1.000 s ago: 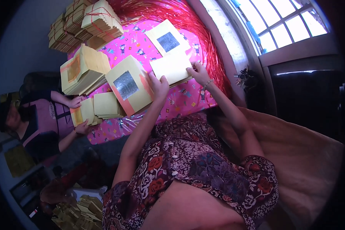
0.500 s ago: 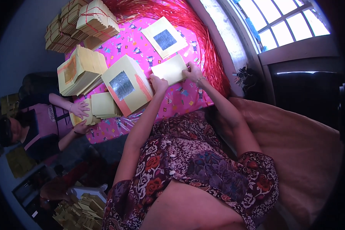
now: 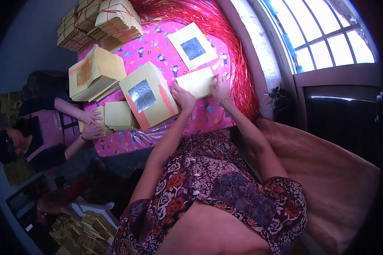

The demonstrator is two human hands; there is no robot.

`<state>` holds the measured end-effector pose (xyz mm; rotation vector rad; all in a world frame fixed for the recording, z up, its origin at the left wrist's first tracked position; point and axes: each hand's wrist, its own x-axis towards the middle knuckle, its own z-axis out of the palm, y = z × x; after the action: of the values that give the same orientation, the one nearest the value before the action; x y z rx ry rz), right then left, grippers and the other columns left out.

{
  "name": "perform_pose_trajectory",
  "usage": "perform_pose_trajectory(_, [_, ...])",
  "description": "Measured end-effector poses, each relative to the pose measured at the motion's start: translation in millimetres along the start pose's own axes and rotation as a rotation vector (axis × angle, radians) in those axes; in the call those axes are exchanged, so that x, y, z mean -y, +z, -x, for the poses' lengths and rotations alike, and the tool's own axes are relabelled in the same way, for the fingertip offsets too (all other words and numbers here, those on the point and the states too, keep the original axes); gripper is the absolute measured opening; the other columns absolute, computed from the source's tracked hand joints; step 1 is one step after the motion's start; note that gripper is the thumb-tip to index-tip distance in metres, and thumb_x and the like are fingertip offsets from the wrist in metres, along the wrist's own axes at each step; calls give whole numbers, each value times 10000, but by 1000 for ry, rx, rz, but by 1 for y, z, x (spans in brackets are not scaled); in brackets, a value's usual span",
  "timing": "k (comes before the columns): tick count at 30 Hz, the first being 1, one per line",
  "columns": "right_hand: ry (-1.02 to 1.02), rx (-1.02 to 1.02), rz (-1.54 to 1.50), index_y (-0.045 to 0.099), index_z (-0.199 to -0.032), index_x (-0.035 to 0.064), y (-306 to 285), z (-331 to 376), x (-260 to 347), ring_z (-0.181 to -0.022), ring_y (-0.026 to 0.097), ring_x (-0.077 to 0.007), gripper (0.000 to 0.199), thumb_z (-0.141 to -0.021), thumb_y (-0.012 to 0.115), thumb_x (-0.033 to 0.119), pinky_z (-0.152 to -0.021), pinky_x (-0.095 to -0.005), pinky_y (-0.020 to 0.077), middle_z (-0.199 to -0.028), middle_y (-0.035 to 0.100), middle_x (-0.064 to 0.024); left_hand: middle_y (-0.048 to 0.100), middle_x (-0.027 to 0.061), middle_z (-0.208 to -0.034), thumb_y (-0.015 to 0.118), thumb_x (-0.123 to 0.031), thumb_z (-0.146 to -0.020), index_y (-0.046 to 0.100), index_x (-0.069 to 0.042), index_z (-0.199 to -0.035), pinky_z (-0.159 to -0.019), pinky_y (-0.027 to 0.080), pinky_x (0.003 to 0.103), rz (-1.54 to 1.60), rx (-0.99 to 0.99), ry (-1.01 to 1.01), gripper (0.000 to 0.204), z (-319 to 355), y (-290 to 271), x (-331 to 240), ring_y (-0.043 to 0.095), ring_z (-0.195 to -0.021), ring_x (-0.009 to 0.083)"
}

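Sheet: I see the pale yellow sheet [image 3: 196, 82] flat near the counter's [image 3: 208, 114] right edge, long axis left-right.
Hands: my left hand [image 3: 182, 96] presses its near-left corner, right hand [image 3: 221, 87] its right end; both flat, gripping nothing.

A home craft workroom: stacked yellow paper bundles [image 3: 100, 19] on a pink patterned cloth [image 3: 157, 46] beside a barred window [image 3: 323, 38].

Pale yellow sheet [image 3: 196, 81]; yellow stack [image 3: 148, 96] with silver square and orange stripe; pink cartoon-print cloth [image 3: 208, 117]; red tinsel fringe [image 3: 242, 80]; purple floral dress [image 3: 217, 187].
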<state>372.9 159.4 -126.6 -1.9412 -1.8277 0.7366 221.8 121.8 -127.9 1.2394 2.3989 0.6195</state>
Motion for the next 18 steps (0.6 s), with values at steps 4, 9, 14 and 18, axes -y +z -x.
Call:
perform_pose_trajectory(4, [32, 48, 9, 500, -1170, 8, -2, -6, -1, -959, 605, -393, 445, -779, 653, 156, -816, -460, 500, -1071, 579, -249, 364, 305, -1252, 646, 8, -769, 152, 51, -1453, -1047, 279, 485, 71, -24, 50, 844, 5, -5, -5, 385, -1172, 429])
perform_pose_trajectory(9, [-122, -39, -1, 520, -1144, -26, -9, -13, -6, -959, 578, -379, 455, -794, 670, 224, -839, -458, 478, -1062, 578, -240, 244, 352, -1367, 532, 44, -817, 88, 83, -1462, -1105, 223, 518, 214, -76, 269, 784, 18, -30, -19, 280, -1287, 494])
perform_pose_trajectory(14, [-352, -195, -20, 548, -1128, -9, -41, -11, 19, -991, 551, -364, 375, -851, 671, 212, -863, -436, 444, -1059, 583, -199, 312, 292, -1336, 505, 24, -839, 231, 55, -1425, -1090, 279, 496, 357, 44, 547, 648, 43, -96, -18, 331, -1271, 451])
perform_pose_trajectory(18, [-531, -93, -153, 595, -1051, 19, -67, 1, 63, -937, 578, -334, 279, -832, 698, 157, -817, -421, 464, -984, 606, -155, 494, 157, -1157, 582, -27, -836, 538, -32, -1214, -991, 400, 430, 448, 154, 592, 380, 54, -159, 12, 487, -1123, 337])
